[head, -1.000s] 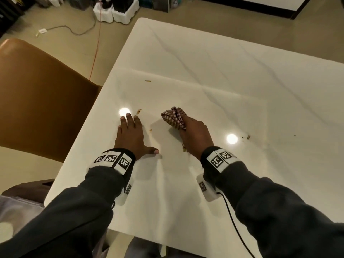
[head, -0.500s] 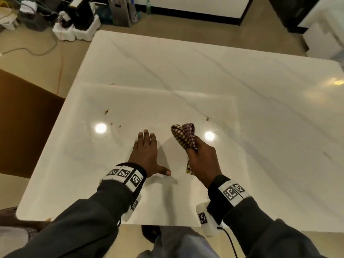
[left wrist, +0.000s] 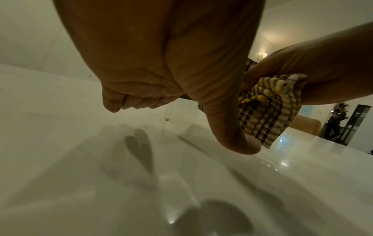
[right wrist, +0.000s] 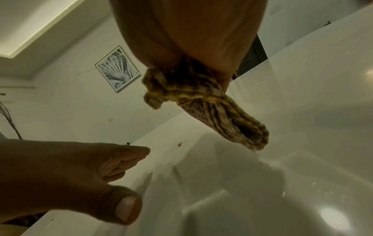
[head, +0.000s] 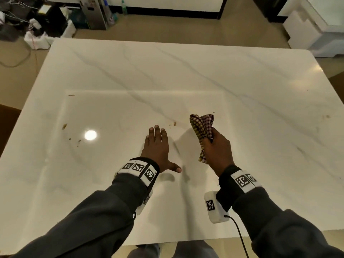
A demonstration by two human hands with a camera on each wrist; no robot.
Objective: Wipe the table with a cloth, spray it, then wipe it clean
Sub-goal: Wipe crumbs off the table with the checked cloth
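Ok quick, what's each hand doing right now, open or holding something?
Left hand: open, fingers straight, just above the table, holding nothing.
Right hand: gripping the bunched checked cloth.

Your left hand sat at the centre of the frame, palm down, fingers straight and together, thumb splayed to the right. Just right of it, your right hand was raised with fingers curled tight. Both forearms entered from the lower corners.
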